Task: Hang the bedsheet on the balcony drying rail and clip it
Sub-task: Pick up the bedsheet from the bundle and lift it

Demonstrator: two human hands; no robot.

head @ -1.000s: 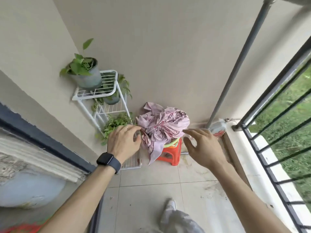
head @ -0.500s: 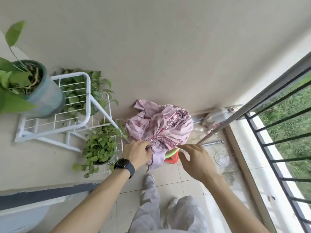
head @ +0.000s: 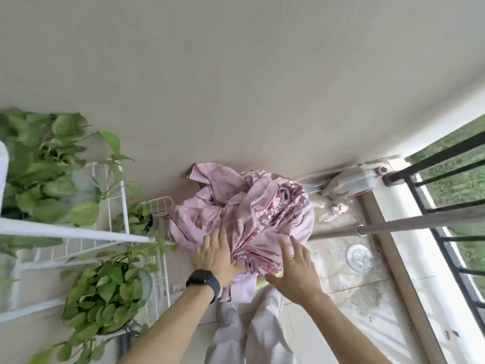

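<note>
Pressing bedsheet [head: 252, 206], left hand [head: 217, 258] fingers straight | right hand [head: 295, 274] fingers spread, possibly touching

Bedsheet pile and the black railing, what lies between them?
Head view: a grey pole crosses there, with a clear round dish and plastic bottles on the floor.

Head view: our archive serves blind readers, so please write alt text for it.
A crumpled pink bedsheet lies heaped by a beige wall; the left hand, wearing a watch, rests flat on it and the right hand spreads open beside. Plants on a white rack stand left; a grey rail and black bars right.
</note>
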